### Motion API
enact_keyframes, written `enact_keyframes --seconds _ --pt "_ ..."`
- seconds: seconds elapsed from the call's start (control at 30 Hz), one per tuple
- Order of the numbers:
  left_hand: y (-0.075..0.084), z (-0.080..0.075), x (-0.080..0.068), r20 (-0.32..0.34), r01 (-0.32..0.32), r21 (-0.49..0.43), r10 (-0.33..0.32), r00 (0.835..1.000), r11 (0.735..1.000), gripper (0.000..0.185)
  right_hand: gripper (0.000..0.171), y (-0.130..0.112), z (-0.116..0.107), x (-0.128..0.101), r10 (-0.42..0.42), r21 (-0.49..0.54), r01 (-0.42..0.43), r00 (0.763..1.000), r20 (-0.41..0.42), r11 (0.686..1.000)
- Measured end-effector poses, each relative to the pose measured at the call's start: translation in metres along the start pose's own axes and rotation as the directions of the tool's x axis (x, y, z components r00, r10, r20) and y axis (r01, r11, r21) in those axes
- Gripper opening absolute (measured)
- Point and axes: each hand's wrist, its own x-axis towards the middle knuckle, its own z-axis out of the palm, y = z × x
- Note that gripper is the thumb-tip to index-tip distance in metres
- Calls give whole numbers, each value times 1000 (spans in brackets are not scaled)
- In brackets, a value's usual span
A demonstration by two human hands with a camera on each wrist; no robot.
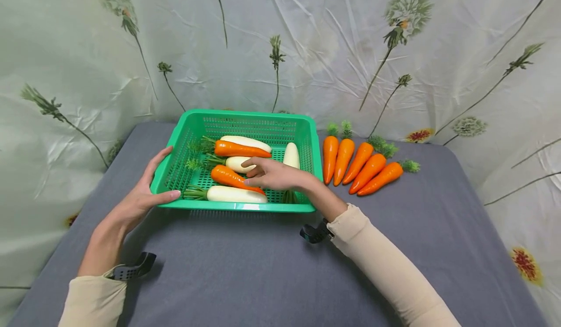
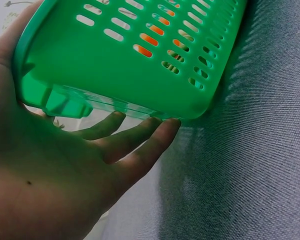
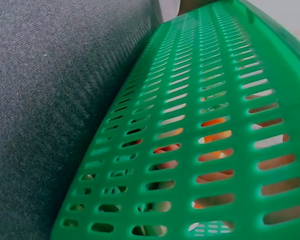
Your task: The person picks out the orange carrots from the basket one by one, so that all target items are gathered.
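Note:
A green perforated plastic basket (image 1: 236, 207) holds two carrots and several white radishes with green tops. My left hand (image 1: 136, 198) holds its left front corner, thumb on the rim; in the left wrist view the other fingers (image 2: 135, 155) reach along the outside wall. Inside the basket, my right hand (image 1: 278, 175) is over the nearer carrot (image 1: 225, 175) and the middle white radish (image 1: 236, 163), with thumb and fingers apart. The thumb overlaps the carrot. In the right wrist view the basket's slotted wall (image 3: 190, 145) hides most of that hand.
Several carrots (image 1: 370, 168) with green tops lie fanned on the grey cloth (image 1: 263, 268) just right of the basket. Another white radish (image 1: 291, 156) lies lengthwise by the basket's right wall. A flower-printed curtain (image 1: 324, 49) hangs behind the table.

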Motion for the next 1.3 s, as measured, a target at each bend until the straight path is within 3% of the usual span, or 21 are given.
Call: enact_keyframes --seconds 0.23,0.4,0.57,0.77,1.03,1.2,1.3 --pt "1 -1 0 -3 -3 -7 3 1000 1000 103 54 0 0 5 42 12 -43 998 36 999" --pt "1 0 0 -5 5 -3 -5 1000 1000 104 50 2 -1 8 46 -34 -46 999 -7 998" --pt "0 0 0 -4 2 -3 -2 1000 1000 104 46 6 0 11 -5 -91 2 999 -36 996" --pt "0 -1 0 -13 1 7 -1 1000 1000 103 47 8 -4 8 -55 -63 53 998 -28 997" --pt "-1 0 -2 -9 2 2 -2 1000 1000 102 81 12 -14 -3 -25 13 23 995 95 1000" --pt "-2 1 -1 -13 1 -3 -1 1000 1000 102 108 15 -16 -9 -33 62 30 999 40 998" --pt "-3 1 0 -13 -3 -9 3 1000 1000 103 115 15 -18 -12 -22 136 21 1000 3 991"
